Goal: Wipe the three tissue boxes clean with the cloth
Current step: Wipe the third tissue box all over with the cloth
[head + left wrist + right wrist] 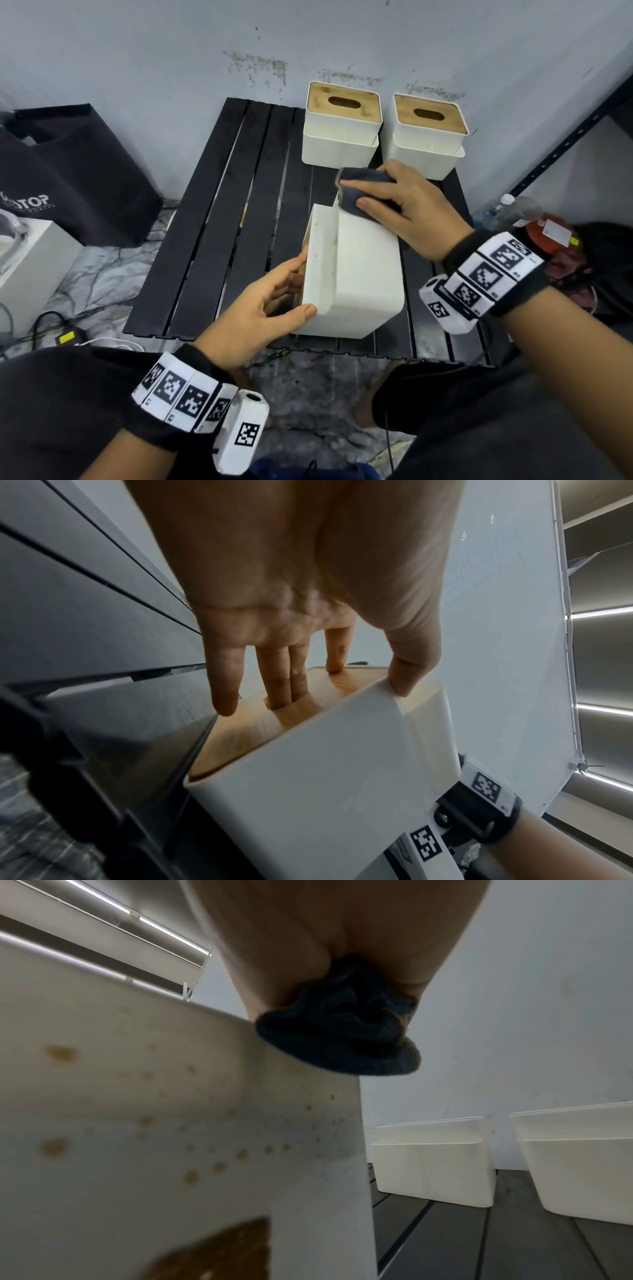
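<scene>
Left hand [270, 301] gripped the near end of the tipped tissue box [356, 274]: thumb on the white side wall, two fingers hooked into the slot of the wooden lid [260, 723], per the left wrist view. Presumably this braced the box on its side so a side wall faced up for wiping. Box lay on the black slatted surface [212, 219], lid turned left. Brownish spots [192, 1176] were visible on its white wall in the right wrist view, so cleaning of this box was judged unfinished. Right hand [407, 212] clutched the bunched dark cloth [363, 195] and pressed it on the box's far upper edge. Beyond, two more tissue boxes, left one [342, 130] and right one [428, 137], stood upright, just beside each other against the wall [171, 51], probably awaiting or past their turn; which, I could not tell.
</scene>
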